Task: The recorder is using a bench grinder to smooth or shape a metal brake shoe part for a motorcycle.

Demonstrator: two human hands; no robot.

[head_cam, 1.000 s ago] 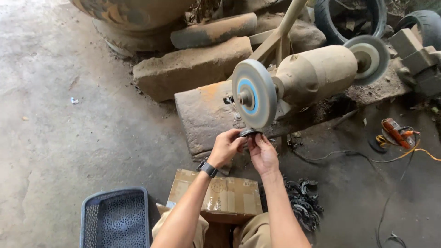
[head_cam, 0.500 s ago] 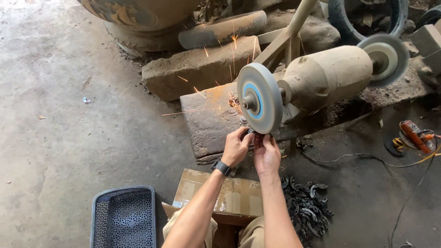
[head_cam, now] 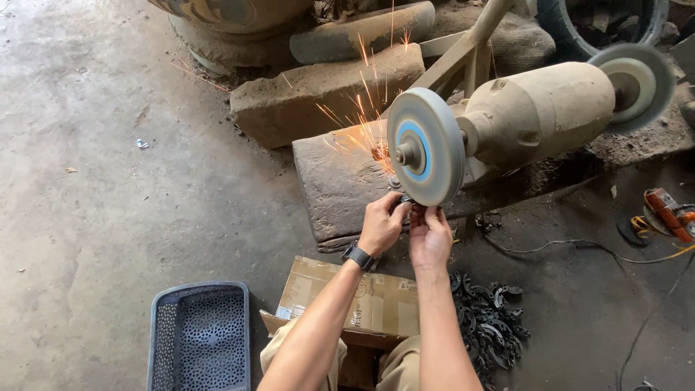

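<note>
Right now my left hand [head_cam: 381, 226] and right hand [head_cam: 429, 235] pinch a small dark metal piece [head_cam: 405, 200] tight, pressing it up against the bottom of the grey grinding wheel [head_cam: 425, 146] mid-frame. Orange sparks [head_cam: 362, 108] fly up-left. A cardboard box [head_cam: 362, 304] sits below, black basket [head_cam: 200, 337] lower left.

A person with bare forearms is wearing a black wristwatch [head_cam: 358, 255] on the left wrist and khaki trousers [head_cam: 394, 366].
</note>
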